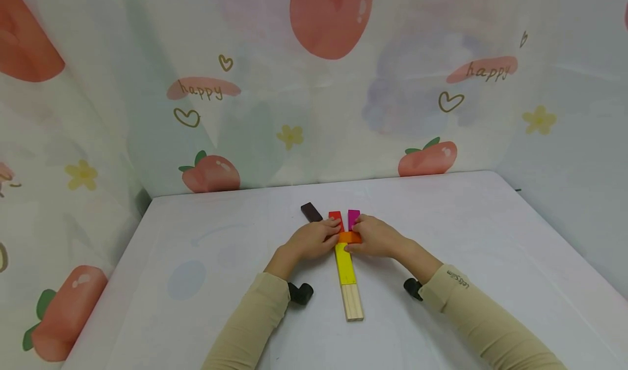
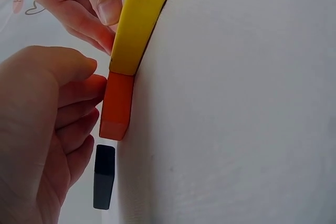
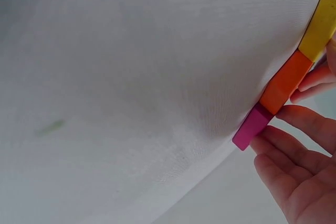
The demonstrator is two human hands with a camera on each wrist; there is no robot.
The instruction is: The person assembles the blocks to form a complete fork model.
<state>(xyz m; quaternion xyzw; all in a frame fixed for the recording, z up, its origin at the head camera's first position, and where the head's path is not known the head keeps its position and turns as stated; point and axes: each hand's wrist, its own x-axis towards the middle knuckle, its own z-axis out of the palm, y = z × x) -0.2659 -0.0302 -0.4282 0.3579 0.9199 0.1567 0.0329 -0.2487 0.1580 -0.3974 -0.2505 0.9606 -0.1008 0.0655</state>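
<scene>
A crosswise orange block (image 1: 350, 237) lies between my two hands. Below it a yellow block (image 1: 346, 266) runs toward me, ending at a plain wooden block (image 1: 352, 303). A red block (image 1: 335, 216) and a magenta block (image 1: 354, 217) point away beyond the orange one. My left hand (image 1: 314, 239) rests its fingertips on the red block and touches the orange block's left end. Fingertips of my right hand (image 1: 378, 236) touch the magenta block and the orange block's right end. In the right wrist view, the right hand's fingers (image 3: 286, 145) are loosely bent beside the magenta block.
A dark brown block (image 1: 311, 212) lies at an angle beyond my left hand. The white table (image 1: 221, 304) meets a printed backdrop (image 1: 333, 114) at its far edge. Black wrist devices (image 1: 301, 293) stick out near both sleeves.
</scene>
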